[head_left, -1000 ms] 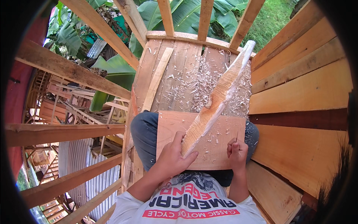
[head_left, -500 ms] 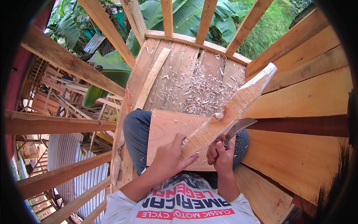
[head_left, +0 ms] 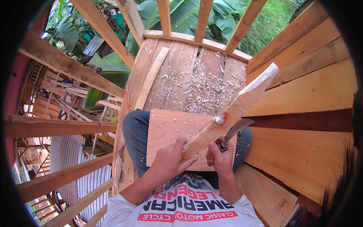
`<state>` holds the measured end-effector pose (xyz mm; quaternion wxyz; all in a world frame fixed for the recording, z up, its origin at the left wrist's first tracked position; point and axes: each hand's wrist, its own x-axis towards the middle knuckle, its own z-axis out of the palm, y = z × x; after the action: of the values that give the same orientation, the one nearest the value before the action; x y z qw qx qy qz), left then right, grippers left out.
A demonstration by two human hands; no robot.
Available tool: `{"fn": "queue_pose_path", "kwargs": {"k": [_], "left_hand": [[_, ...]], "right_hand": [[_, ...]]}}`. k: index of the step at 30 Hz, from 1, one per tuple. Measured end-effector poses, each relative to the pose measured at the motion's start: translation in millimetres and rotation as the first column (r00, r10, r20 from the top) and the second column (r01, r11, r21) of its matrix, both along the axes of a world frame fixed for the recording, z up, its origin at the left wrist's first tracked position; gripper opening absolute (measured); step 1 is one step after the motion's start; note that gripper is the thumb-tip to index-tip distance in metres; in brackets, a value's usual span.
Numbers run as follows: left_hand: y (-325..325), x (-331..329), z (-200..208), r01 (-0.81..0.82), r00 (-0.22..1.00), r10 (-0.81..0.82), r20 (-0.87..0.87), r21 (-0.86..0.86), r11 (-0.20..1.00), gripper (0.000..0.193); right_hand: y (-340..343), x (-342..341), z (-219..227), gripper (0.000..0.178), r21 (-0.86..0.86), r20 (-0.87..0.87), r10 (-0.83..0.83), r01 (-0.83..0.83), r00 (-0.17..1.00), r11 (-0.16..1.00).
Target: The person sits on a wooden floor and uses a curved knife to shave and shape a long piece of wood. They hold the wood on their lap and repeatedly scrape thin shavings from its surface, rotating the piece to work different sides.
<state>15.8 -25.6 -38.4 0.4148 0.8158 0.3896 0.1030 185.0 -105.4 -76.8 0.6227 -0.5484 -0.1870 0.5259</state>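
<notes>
A long piece of wood (head_left: 242,102), rough-sawn and whittled to a pale tapered far end, slants up from my lap toward the far right. My left hand (head_left: 170,160) is closed round its near end, the thumb stretched along the near side. A notch or knot (head_left: 219,120) marks its left edge about halfway along. My right hand (head_left: 222,159) grips the handle of a knife with a broad curved blade (head_left: 239,127). The blade lies close along the wood's right side; I cannot tell if it touches. Under both hands, a flat board (head_left: 164,130) rests across my legs.
Curled shavings (head_left: 206,89) litter the plank floor (head_left: 151,53) ahead. A loose wooden strip (head_left: 153,77) lies at the floor's left side. Slatted rails (head_left: 60,126) stand at the left and far side; stacked planks (head_left: 302,94) form the right side. Banana leaves (head_left: 181,17) show beyond.
The wood has turned slightly in my left hand, and its face looks narrower. My right hand and knife have shifted a little left. The whole view has moved slightly.
</notes>
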Motion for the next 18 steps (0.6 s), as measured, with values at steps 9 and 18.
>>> {"fn": "queue_pose_path", "kwargs": {"k": [9, 18], "left_hand": [[32, -4, -8, 0.23, 0.953, -0.106, 0.282, -0.452, 0.862, 0.06], [62, 30, -15, 0.519, 0.831, -0.213, 0.514, -0.578, 0.63, 0.048]], "right_hand": [[-2, -8, -4, 0.018, 0.034, -0.202, -0.019, 0.027, 0.979, 0.999], [-6, -8, -1, 0.022, 0.047, -0.024, 0.163, -0.162, 0.986, 0.986]]}}
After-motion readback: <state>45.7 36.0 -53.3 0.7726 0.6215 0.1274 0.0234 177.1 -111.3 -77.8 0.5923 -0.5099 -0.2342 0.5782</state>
